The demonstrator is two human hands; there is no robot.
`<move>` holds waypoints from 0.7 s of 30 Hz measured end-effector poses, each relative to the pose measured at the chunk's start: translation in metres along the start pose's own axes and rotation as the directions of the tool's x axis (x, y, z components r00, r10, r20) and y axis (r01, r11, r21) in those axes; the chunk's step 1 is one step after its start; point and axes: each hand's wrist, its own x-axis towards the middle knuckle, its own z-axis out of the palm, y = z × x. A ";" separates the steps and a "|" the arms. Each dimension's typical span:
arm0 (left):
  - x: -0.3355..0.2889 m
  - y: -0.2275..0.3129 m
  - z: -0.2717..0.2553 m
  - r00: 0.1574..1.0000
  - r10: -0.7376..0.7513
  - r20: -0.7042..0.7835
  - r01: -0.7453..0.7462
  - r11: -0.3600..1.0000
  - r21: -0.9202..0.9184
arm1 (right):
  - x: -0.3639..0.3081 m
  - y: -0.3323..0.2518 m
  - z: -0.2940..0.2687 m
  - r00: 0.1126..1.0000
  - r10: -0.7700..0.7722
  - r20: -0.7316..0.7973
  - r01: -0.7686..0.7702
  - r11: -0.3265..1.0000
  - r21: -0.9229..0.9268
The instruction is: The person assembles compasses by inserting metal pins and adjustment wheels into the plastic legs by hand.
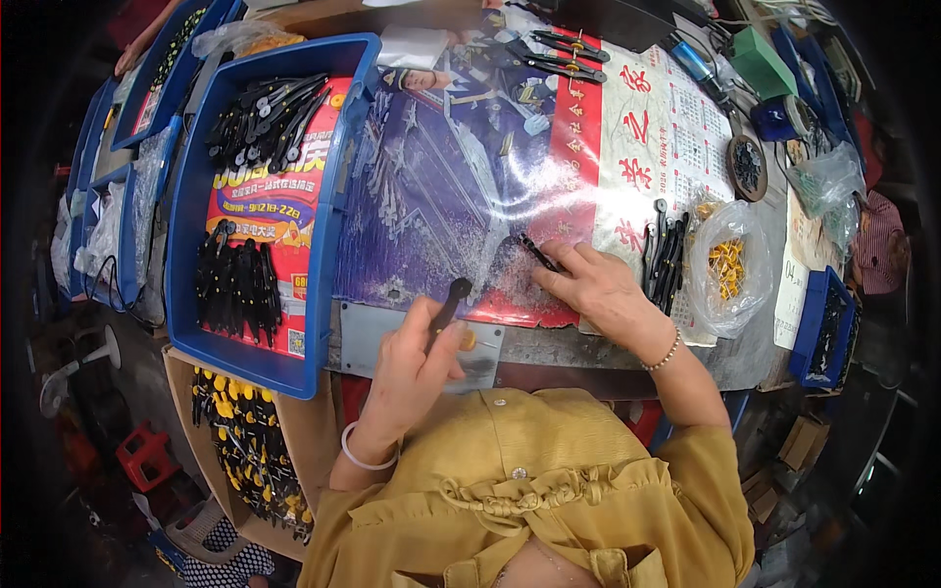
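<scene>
My left hand [412, 355] is closed round a black handle-shaped part [454, 297] with a rounded end, raised above the table's near edge. A small yellow piece [469, 340] shows beside its fingers; whether it is joined to the black part I cannot tell. Just right of it, my right hand [610, 294] pinches a slim black part [536, 252] low over the poster-covered tabletop [421, 211]. Nearest to that hand lies a row of black handle-shaped parts [667, 257], with a clear plastic bag [701, 304] of small yellow pieces [725, 267] beyond.
At left stands a blue tray [338, 216] with two heaps of black parts. Below it, a cardboard box [304, 431] holds many black-and-yellow pieces. Several black tools [564, 57] lie at the far edge. A round dish [747, 167] of small dark parts sits at right, near a blue bin [816, 333].
</scene>
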 end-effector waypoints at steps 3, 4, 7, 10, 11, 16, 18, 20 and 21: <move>-0.005 -0.004 0.002 0.998 -0.061 0.026 0.066 0.942 -0.328 | 0.005 0.005 0.007 0.995 -0.027 -0.100 0.014 0.991 -0.130; -0.006 -0.004 0.001 0.996 -0.076 0.056 0.092 0.913 -0.397 | 0.008 0.005 0.006 0.994 -0.002 -0.105 -0.012 0.991 -0.133; -0.003 -0.007 0.002 0.998 -0.054 0.037 0.065 0.887 -0.458 | 0.005 0.012 0.007 0.998 0.042 -0.049 -0.049 0.987 -0.156; -0.002 -0.011 0.000 0.999 -0.027 0.033 0.039 0.870 -0.491 | -0.003 0.012 -0.001 0.989 0.117 -0.086 -0.120 0.993 -0.024; -0.001 -0.012 0.000 1.000 -0.018 0.015 0.023 0.844 -0.535 | -0.005 0.013 -0.002 0.984 0.159 -0.083 -0.151 0.984 0.096; 0.006 -0.009 0.012 1.000 -0.021 0.010 0.023 0.801 -0.598 | -0.020 -0.002 -0.011 0.912 0.405 0.057 -0.291 0.543 0.788; 0.007 -0.007 0.018 0.998 -0.003 0.063 0.037 0.840 -0.541 | -0.024 -0.016 -0.001 0.909 0.401 0.110 -0.215 0.228 0.950; 0.010 -0.001 0.025 0.996 -0.019 0.086 0.060 0.859 -0.509 | -0.027 -0.025 0.016 0.926 0.351 0.138 -0.074 -0.190 0.979; 0.010 0.001 0.029 0.994 -0.036 0.108 0.083 0.874 -0.479 | -0.027 -0.028 0.016 0.933 0.328 0.146 -0.081 -0.203 0.976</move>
